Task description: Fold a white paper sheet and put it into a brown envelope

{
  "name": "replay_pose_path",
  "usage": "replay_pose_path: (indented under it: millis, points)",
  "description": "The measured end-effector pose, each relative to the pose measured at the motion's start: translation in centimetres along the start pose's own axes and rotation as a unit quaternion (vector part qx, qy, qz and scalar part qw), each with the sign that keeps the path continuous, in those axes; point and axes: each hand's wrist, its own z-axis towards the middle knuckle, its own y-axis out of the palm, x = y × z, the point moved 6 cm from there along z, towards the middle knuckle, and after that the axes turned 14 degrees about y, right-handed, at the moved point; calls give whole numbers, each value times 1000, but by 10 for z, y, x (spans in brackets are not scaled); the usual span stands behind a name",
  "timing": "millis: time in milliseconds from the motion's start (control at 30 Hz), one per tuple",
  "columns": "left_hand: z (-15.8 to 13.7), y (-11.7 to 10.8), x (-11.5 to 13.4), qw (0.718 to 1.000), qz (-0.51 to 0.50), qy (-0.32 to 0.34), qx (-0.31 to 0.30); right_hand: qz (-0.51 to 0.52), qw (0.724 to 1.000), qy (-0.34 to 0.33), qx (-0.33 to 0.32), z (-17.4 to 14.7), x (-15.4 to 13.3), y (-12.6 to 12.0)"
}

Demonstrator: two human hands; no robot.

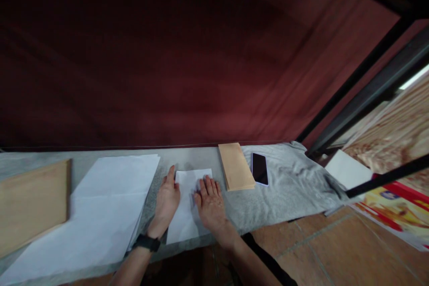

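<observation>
A white folded sheet of paper [187, 219] lies on the grey cloth in front of me. My right hand [210, 201] rests flat on its right side, fingers spread and pointing away from me. Along the paper's left edge stands my left hand [168, 199], turned on its side with the fingers stretched out and a dark watch on the wrist. To the left is a stack of large white paper sheets [110, 201]. Just beyond my right hand sits a stack of brown envelopes [236, 167].
A phone [260, 169] lies right of the envelopes on the grey cloth [288, 187]. A large brown envelope or board [33, 201] overlaps the white sheets at far left. Dark red fabric [187, 76] hangs behind; a black metal frame [362, 71] and a colourful box [398, 210] stand right.
</observation>
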Motion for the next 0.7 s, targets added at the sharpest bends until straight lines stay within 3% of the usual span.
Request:
replay_pose_path:
  millis: [400,533,600,700]
  points:
    - [0,-2,4,1000,16,2,-20,-6,999,21,24,5,9,5]
    - [-5,-10,12,997,71,-10,-36,-19,1000,13,22,6,8,4]
    - [-7,-12,20,993,115,5,-22,-24,999,14,25,5,8,4]
    - [-11,1,38,990,115,86,4,-30,999,12,25,4,9,5]
